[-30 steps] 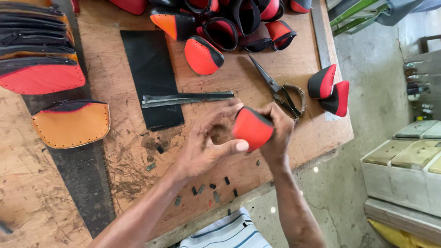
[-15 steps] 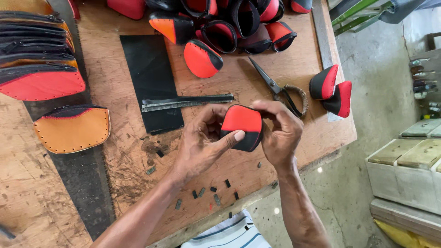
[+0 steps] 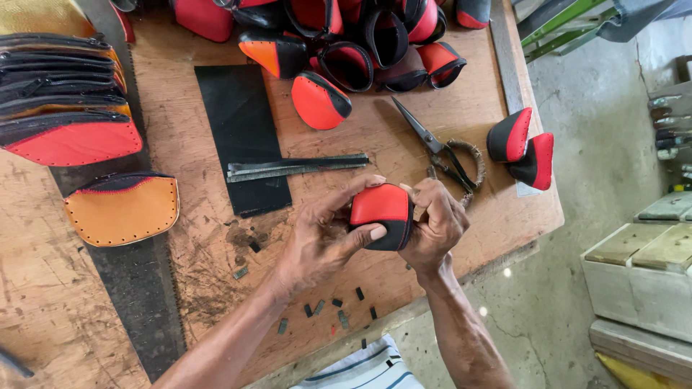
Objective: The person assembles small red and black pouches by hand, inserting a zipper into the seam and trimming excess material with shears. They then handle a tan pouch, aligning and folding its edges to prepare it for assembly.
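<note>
Head view: two hands grasp one red and black leather pouch at the lower centre of the frame.

The left hand and right hand have their fingers clenched around it, above the wooden tabletop; scissors lie just above the right hand, zipper strips to the upper left.

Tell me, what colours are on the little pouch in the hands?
The pouch is red on top and black underneath, seen in the head view.
</note>
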A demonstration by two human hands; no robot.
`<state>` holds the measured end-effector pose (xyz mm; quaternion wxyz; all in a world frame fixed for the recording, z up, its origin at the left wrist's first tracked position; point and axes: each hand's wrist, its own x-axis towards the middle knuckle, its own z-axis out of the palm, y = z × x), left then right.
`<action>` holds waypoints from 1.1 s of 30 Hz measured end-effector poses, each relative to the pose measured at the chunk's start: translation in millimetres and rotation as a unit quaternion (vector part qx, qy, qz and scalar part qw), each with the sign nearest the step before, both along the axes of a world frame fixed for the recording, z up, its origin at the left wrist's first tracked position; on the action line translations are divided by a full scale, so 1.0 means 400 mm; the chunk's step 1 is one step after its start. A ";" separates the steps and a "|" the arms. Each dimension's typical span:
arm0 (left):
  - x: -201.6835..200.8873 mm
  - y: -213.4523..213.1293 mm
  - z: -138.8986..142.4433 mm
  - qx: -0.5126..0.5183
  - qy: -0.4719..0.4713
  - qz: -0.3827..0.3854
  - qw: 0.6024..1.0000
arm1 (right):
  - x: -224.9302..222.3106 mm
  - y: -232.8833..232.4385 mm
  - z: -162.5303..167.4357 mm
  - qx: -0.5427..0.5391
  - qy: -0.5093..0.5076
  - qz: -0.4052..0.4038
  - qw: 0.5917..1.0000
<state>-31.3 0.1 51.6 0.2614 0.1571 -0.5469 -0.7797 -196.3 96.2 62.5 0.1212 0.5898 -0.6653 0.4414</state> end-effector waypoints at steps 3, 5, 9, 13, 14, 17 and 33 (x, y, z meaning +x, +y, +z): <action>0.001 0.006 0.002 -0.007 0.015 0.015 1.000 | 0.004 -0.001 0.000 0.013 -0.025 -0.017 0.999; -0.003 0.011 0.004 -0.025 0.028 0.033 0.999 | 0.001 0.003 0.006 0.016 -0.044 0.009 0.999; 0.002 0.016 0.007 -0.007 -0.053 0.010 0.999 | -0.005 0.011 0.015 0.013 -0.052 0.046 0.997; 0.007 0.022 0.009 -0.038 -0.009 0.014 0.999 | 0.000 0.003 0.020 0.004 -0.038 0.024 0.999; 0.006 0.021 0.010 -0.015 -0.007 0.009 1.000 | 0.002 -0.001 0.024 0.015 -0.033 0.016 0.999; -0.004 0.021 0.016 0.051 0.010 0.017 0.999 | 0.000 -0.007 0.054 0.068 -0.043 0.032 0.996; 0.041 -0.054 -0.031 0.404 0.133 -0.060 0.903 | 0.090 -0.073 0.189 0.362 -0.481 0.244 0.761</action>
